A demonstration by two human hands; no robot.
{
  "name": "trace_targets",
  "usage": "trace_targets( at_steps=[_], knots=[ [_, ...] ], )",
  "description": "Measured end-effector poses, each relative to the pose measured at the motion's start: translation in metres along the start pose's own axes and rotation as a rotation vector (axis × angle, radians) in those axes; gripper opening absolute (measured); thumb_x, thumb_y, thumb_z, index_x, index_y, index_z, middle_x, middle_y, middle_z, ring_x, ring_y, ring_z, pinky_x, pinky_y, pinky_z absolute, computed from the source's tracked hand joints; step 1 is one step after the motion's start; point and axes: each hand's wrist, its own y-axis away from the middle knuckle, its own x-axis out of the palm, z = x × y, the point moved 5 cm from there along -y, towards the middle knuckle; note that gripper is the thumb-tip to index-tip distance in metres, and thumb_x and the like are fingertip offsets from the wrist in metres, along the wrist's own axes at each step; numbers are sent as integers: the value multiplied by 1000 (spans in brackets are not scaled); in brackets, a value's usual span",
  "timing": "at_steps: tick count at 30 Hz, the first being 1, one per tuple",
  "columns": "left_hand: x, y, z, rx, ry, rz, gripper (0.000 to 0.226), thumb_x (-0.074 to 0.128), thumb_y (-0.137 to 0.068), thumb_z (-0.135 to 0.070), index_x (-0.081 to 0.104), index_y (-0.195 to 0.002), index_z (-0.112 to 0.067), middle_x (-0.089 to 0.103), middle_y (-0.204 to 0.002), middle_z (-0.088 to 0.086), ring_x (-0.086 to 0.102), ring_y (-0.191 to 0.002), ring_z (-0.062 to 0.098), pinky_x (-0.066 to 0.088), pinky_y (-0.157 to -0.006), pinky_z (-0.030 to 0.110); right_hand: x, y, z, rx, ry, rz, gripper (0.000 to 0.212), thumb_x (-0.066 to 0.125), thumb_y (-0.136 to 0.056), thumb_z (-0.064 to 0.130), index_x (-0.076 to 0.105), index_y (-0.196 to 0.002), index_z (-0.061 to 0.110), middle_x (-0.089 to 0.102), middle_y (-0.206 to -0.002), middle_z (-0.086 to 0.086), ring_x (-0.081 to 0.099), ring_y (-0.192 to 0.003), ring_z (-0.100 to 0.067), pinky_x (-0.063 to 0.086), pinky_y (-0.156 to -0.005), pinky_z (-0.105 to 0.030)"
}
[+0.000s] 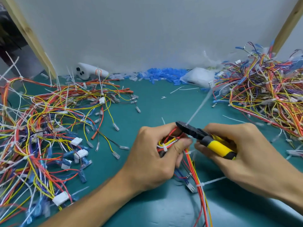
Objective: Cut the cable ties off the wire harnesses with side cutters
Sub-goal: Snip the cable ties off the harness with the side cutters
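Observation:
My left hand [152, 154] grips a bunched wire harness [168, 141] of red, yellow and white wires just above the green mat. My right hand [242, 149] holds the side cutters [211, 143] by their yellow and black handles. The black jaws [181, 126] sit at the top of the bunch, at the base of a long white cable tie tail [198, 110] that sticks up to the right. The harness trails down toward me, with another white tie [200, 184] round it lower down.
A large tangle of tied harnesses [42, 131] fills the left of the green mat [152, 102]. Another heap of wires [265, 94] lies at the right. Blue and clear sleeves [164, 76], a white device [90, 72] and a plastic bag [198, 77] line the back wall.

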Motion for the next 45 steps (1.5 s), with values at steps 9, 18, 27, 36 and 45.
trace_targets(
  at_steps=[9, 18, 27, 36, 45],
  knots=[
    [3, 1, -4, 47, -66, 6, 30, 61, -101, -20, 58, -72, -13, 55, -53, -9, 48, -46, 9, 37, -54, 18, -5, 0, -4, -11, 97, -7, 13, 62, -94, 35, 56, -84, 31, 44, -65, 4, 35, -61, -22, 36, -48, -40],
    [3, 1, -6, 46, -94, -8, 29, 63, -99, -18, 60, -72, -11, 55, -52, -10, 46, -45, 8, 36, -53, 18, -6, 1, -1, -9, 162, -28, 18, 58, -94, 44, 55, -87, 28, 49, -68, 5, 44, -64, -25, 43, -54, -47],
    [3, 1, -4, 33, -81, -21, 26, 63, -99, -17, 63, -74, -9, 57, -51, -5, 45, -46, 9, 36, -53, 19, -15, 1, 10, 5, 414, -81, 21, 54, -86, 33, 64, -100, 23, 54, -82, 6, 54, -75, -31, 47, -58, -43],
    [3, 1, 2, 42, -112, -7, 29, 64, -98, -12, 57, -73, -26, 57, -52, -8, 50, -46, 12, 38, -54, 18, -7, 0, -2, -75, 300, -80, 36, 44, -78, 24, 71, -96, 9, 61, -74, -6, 50, -60, -37, 47, -52, -45],
    [1, 0, 0, 89, -119, -32, 25, 64, -100, -12, 62, -75, -11, 55, -52, -10, 44, -45, 2, 34, -54, 12, -9, -2, -5, -154, 383, -107, 28, 65, -93, 21, 65, -119, 10, 56, -99, -7, 54, -84, -30, 48, -73, -46]
  ],
)
